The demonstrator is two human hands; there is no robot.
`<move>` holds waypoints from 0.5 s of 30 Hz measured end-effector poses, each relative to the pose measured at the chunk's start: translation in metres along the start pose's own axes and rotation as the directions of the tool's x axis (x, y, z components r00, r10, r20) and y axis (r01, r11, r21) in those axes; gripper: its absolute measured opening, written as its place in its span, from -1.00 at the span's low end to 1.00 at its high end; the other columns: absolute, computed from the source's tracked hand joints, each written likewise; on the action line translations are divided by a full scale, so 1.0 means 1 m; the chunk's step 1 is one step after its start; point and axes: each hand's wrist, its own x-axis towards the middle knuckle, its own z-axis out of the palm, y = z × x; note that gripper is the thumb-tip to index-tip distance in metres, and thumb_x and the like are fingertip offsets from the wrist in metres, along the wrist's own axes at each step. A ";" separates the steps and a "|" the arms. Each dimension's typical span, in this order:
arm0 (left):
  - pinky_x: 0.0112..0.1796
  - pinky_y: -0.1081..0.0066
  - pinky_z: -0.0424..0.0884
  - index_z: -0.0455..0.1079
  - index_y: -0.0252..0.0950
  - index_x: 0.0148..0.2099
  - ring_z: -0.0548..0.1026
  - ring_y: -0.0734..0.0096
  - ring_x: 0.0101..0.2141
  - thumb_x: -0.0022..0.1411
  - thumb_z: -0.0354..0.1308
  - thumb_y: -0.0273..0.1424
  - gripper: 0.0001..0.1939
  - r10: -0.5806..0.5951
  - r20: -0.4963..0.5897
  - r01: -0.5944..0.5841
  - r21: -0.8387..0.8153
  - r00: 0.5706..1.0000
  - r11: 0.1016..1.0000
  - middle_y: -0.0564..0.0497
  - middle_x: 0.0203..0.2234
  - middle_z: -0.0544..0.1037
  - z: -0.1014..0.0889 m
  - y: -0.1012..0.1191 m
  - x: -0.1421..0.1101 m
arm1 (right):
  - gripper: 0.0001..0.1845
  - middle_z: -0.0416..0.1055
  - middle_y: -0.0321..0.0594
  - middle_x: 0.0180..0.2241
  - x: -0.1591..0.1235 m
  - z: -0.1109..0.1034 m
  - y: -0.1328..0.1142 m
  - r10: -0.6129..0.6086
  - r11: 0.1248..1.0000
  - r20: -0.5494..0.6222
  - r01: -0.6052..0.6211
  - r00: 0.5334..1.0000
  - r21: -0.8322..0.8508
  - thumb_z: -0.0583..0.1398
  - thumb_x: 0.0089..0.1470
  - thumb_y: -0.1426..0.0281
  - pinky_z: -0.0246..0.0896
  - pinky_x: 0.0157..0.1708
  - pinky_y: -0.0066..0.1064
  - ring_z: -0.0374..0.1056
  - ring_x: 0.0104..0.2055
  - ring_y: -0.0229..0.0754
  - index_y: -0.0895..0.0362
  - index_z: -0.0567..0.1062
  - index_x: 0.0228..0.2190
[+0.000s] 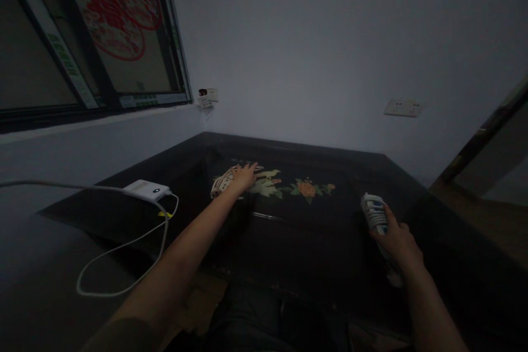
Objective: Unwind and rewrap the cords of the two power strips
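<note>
1. While the left hand lies palm down toward the far middle of the dark table, its fingers are spread and stretched out rather than curled.
2. Under and beside that hand is a pale patterned bundle with dark markings; it rests on the tabletop, partly covered by the hand, and its exact kind is too dim to tell.
3. The right hand is closed around a whitish bundle with blue and dark marks, near the right side of the table. The thumb and fingers wrap its middle, one end shows beyond them, and a blurred pale part shows below the hand. Whether it touches the tabletop, I cannot tell.
4. Between the two bundles, well apart from the right one, painted flowers decorate the surface; the left fingertips reach over their left part.
5. On the left of the table sits a white box with a small dark round spot. A white cable loops from it toward the near edge.
6. Behind, a double socket plate is set in the pale wall, and a window at left bears red round decorations.
</note>
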 end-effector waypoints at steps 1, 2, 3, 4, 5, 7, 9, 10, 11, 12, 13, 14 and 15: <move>0.04 -0.38 -0.13 0.13 -0.20 0.27 0.01 -0.37 0.20 0.19 0.04 -0.30 -0.41 0.011 0.032 -0.011 0.019 0.999 1.000 -0.27 0.13 0.32 0.008 -0.002 -0.003 | -0.11 0.26 0.08 -0.08 0.000 0.000 0.000 0.002 1.000 -0.002 -0.002 1.000 0.001 0.05 0.00 0.03 0.29 -0.26 0.04 0.37 -0.09 0.28 -0.04 -0.15 0.28; 0.05 -0.36 -0.14 0.20 -0.17 0.23 0.02 -0.35 0.20 0.18 0.04 -0.31 -0.45 0.026 0.056 -0.028 0.034 0.998 0.999 -0.24 0.09 0.38 0.016 -0.003 -0.007 | -0.10 0.26 0.08 -0.07 0.000 0.001 0.000 0.003 1.000 -0.005 -0.003 1.000 0.001 0.05 0.00 0.03 0.29 -0.26 0.04 0.36 -0.09 0.28 -0.04 -0.16 0.28; 0.06 -0.36 -0.17 0.26 -0.14 0.19 0.03 -0.33 0.21 0.18 0.05 -0.30 -0.49 0.042 0.077 -0.046 0.047 0.996 0.998 -0.20 0.06 0.42 0.023 -0.003 -0.011 | -0.10 0.25 0.09 -0.07 0.000 0.001 0.000 0.002 1.000 -0.008 -0.002 1.000 0.000 0.05 0.00 0.03 0.28 -0.26 0.05 0.36 -0.08 0.29 -0.04 -0.17 0.29; 0.07 -0.36 -0.20 0.30 -0.12 0.16 0.03 -0.32 0.21 0.18 0.04 -0.30 -0.53 0.054 0.103 -0.061 0.063 0.993 0.996 -0.17 0.06 0.42 0.030 -0.002 -0.015 | -0.10 0.25 0.10 -0.06 0.000 0.001 0.000 -0.001 1.000 -0.009 0.001 1.000 -0.001 0.05 0.00 0.03 0.28 -0.25 0.04 0.36 -0.08 0.29 -0.03 -0.18 0.29; 0.06 -0.38 -0.24 0.32 -0.12 0.14 0.03 -0.32 0.21 0.20 0.02 -0.29 -0.55 0.062 0.127 -0.072 0.078 0.990 0.994 -0.16 0.07 0.42 0.036 -0.002 -0.018 | -0.10 0.24 0.10 -0.06 0.000 0.001 0.000 -0.003 1.000 -0.003 0.003 1.000 -0.002 0.04 0.01 0.03 0.28 -0.25 0.04 0.36 -0.07 0.29 -0.03 -0.19 0.29; 0.05 -0.40 -0.30 0.31 -0.14 0.16 0.01 -0.34 0.22 0.24 -0.04 -0.26 -0.55 0.074 0.166 -0.091 0.098 0.983 0.991 -0.18 0.13 0.35 0.045 -0.001 -0.023 | -0.09 0.23 0.12 -0.04 -0.001 0.000 -0.001 0.004 1.000 0.013 -0.004 1.000 -0.005 0.04 0.01 0.02 0.28 -0.23 0.02 0.35 -0.06 0.30 -0.02 -0.19 0.29; 0.06 -0.38 -0.33 0.23 -0.18 0.22 -0.04 -0.31 0.24 0.27 -0.10 -0.21 -0.50 0.087 0.194 -0.109 0.103 0.977 0.989 -0.21 0.21 0.24 0.050 -0.003 -0.024 | -0.10 0.23 0.13 -0.03 -0.001 -0.001 -0.001 0.003 1.000 0.024 -0.003 1.000 -0.006 0.04 0.02 0.02 0.28 -0.24 0.01 0.35 -0.06 0.29 -0.01 -0.19 0.29; 0.08 -0.35 -0.35 0.17 -0.19 0.26 -0.07 -0.27 0.26 0.28 -0.14 -0.17 -0.46 0.096 0.207 -0.120 0.103 0.974 0.987 -0.21 0.24 0.18 0.052 -0.005 -0.025 | -0.10 0.23 0.14 -0.03 -0.001 -0.001 -0.001 0.000 1.000 0.022 0.000 1.000 -0.006 0.04 0.02 0.02 0.28 -0.25 0.01 0.35 -0.07 0.29 0.00 -0.18 0.29; 0.10 -0.32 -0.36 0.12 -0.19 0.29 -0.10 -0.22 0.27 0.29 -0.17 -0.15 -0.43 0.106 0.220 -0.132 0.104 0.970 0.986 -0.21 0.26 0.12 0.053 -0.007 -0.025 | -0.10 0.23 0.15 -0.03 -0.001 0.000 -0.001 -0.003 1.000 0.016 0.003 1.000 -0.006 0.04 0.02 0.02 0.28 -0.26 0.02 0.35 -0.08 0.29 0.00 -0.18 0.29; 0.12 -0.28 -0.37 0.07 -0.20 0.31 -0.11 -0.16 0.28 0.30 -0.20 -0.12 -0.41 0.116 0.232 -0.143 0.106 0.966 0.984 -0.20 0.28 0.07 0.054 -0.008 -0.025 | -0.10 0.23 0.16 -0.03 -0.001 0.000 0.000 -0.005 1.000 0.011 0.006 1.000 -0.005 0.04 0.02 0.02 0.28 -0.27 0.02 0.36 -0.09 0.29 0.00 -0.18 0.29; 0.14 -0.24 -0.38 0.02 -0.20 0.32 -0.13 -0.12 0.29 0.30 -0.21 -0.10 -0.39 0.124 0.242 -0.153 0.108 0.962 0.982 -0.19 0.29 0.03 0.055 -0.009 -0.026 | -0.10 0.23 0.16 -0.03 -0.001 0.001 0.001 -0.004 1.000 0.008 0.004 1.000 -0.003 0.03 0.02 0.01 0.28 -0.28 0.03 0.36 -0.10 0.30 0.00 -0.17 0.29; 0.15 -0.20 -0.38 -0.01 -0.20 0.33 -0.14 -0.08 0.29 0.30 -0.23 -0.09 -0.38 0.130 0.251 -0.162 0.110 0.959 0.981 -0.18 0.30 0.00 0.056 -0.010 -0.026 | -0.10 0.22 0.15 -0.03 0.000 0.002 0.001 -0.002 1.000 0.008 0.002 1.000 -0.001 0.03 0.01 0.00 0.29 -0.29 0.03 0.36 -0.10 0.30 -0.01 -0.17 0.29; 0.16 -0.18 -0.38 -0.03 -0.20 0.34 -0.15 -0.06 0.30 0.30 -0.24 -0.07 -0.36 0.136 0.259 -0.170 0.112 0.956 0.979 -0.17 0.31 -0.03 0.057 -0.011 -0.026 | -0.09 0.22 0.15 -0.03 0.000 0.002 0.002 -0.001 1.000 0.009 0.001 1.000 0.002 0.04 0.00 -0.02 0.29 -0.29 0.03 0.37 -0.11 0.30 -0.01 -0.16 0.29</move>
